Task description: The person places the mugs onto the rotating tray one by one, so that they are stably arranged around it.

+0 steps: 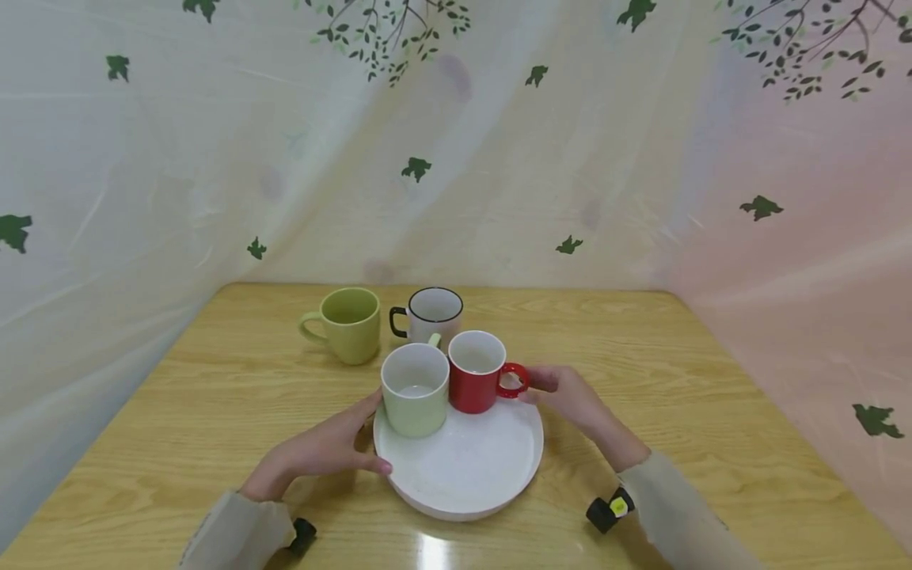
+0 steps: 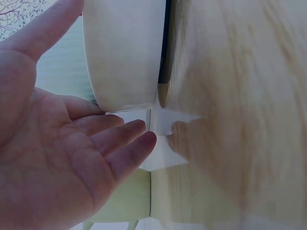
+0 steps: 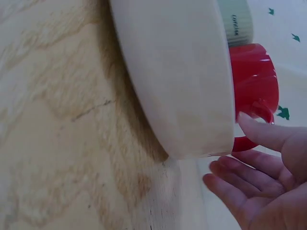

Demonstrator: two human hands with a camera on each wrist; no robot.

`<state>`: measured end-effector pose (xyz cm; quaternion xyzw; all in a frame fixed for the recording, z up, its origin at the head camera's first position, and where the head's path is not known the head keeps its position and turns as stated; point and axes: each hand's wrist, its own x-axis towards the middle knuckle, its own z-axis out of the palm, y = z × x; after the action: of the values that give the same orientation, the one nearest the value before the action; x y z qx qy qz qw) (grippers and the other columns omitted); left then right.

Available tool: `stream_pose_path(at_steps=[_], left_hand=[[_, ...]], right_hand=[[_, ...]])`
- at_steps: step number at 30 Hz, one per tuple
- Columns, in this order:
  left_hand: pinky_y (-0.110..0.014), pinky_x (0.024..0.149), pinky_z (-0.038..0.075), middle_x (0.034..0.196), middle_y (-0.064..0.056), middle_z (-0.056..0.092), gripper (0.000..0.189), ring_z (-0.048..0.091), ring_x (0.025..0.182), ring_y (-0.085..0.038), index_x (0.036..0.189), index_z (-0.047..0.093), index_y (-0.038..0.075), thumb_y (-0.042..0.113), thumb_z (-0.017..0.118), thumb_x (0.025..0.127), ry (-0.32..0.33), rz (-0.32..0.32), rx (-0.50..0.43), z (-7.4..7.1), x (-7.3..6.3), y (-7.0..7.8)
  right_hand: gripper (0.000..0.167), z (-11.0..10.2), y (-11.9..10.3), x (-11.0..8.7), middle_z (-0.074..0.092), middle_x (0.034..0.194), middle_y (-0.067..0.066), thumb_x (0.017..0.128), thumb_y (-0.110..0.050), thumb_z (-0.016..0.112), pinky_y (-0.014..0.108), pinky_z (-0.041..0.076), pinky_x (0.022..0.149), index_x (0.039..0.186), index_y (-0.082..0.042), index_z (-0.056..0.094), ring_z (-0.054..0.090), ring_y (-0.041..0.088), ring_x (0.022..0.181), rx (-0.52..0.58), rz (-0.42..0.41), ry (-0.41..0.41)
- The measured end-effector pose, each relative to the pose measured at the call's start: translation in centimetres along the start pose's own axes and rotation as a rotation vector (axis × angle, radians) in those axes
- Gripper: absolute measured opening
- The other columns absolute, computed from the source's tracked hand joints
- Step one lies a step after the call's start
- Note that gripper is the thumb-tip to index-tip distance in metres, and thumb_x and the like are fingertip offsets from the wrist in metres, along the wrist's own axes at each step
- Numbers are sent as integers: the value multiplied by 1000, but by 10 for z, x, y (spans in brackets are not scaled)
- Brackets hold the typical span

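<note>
A round white tray (image 1: 470, 467) bears a pale green mug (image 1: 416, 400) at its left back and a red mug (image 1: 473, 391) beside it. My left hand (image 1: 328, 447) is at the tray's left side. Its thumb reaches the rim, and its fingers stretch along the side wall, fairly straight in the left wrist view. On the other side my right hand (image 1: 570, 400) is by the tray's right rim, close to the red mug's handle (image 1: 514, 381). The right wrist view shows that thumb near the handle and the other fingers loosely extended beside the tray.
Behind the tray stand a yellow-green mug (image 1: 351, 326) on the left and a white mug with a dark rim (image 1: 435, 315), partly hidden by the front mugs. A wooden table (image 1: 684, 380) lies under everything. A patterned curtain (image 1: 499, 158) closes off the back and sides.
</note>
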<state>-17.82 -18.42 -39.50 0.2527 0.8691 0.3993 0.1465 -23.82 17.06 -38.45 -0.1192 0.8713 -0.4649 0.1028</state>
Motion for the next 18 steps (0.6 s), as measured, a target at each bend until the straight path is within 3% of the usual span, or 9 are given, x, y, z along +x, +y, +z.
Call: stream_pose_path(at_steps=[4,7,12,18], left_hand=[[-60,118,18,160,-25,14,114,18,147,-44,155,7,0,36,81,76,1,11,7,0,0,-1],[-60,118,18,160,-25,13,113,18,147,-44,154,7,0,36,81,76,-3,13,12,-1,0,-2],[-60,117,21,160,-24,14,110,21,145,-45,154,10,-1,39,78,78,8,-20,44,-8,-4,0],[-61,111,33,156,-31,21,99,33,138,-50,151,14,-7,36,74,85,34,-45,42,-19,-6,1]], right_hand=[[54,-3,9,0,51,140,26,91,-11,66,52,41,110,139,7,46,47,44,132,93,-29,-169],[60,-4,14,-1,46,145,27,92,-11,65,51,40,111,143,7,40,46,44,133,128,-36,-253],[66,-3,17,-1,44,146,26,90,-12,67,50,43,109,146,6,35,49,42,130,127,-49,-306],[74,-3,17,-3,38,151,24,89,-12,69,53,38,112,149,2,30,41,44,135,104,-57,-326]])
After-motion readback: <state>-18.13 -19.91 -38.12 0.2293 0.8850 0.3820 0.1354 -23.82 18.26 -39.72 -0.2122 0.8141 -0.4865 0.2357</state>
